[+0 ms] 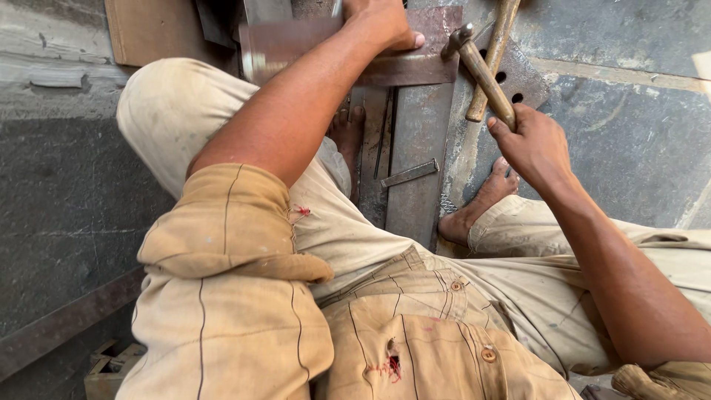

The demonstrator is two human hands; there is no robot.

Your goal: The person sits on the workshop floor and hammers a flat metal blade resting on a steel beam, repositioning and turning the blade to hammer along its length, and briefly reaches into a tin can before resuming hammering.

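My right hand (535, 144) grips the wooden handle of a hammer (483, 74), whose metal head points up and left over the metalwork. My left hand (381, 26) presses flat on a rusty metal plate (415, 63) at the top of the view; its fingertips run out of frame. The plate lies across a long steel bar (418, 163) that runs down between my bare feet (481, 204). A small flat metal strip (409, 174) rests on that bar. I am squatting, with my beige trousers and shirt filling the lower half.
A second wooden handle (495, 52) lies across a perforated metal plate (518, 78) on the stone floor. A wooden board (152, 30) sits at the top left. A dark metal bar (67, 322) crosses the lower left, above a small wooden crate (111, 363).
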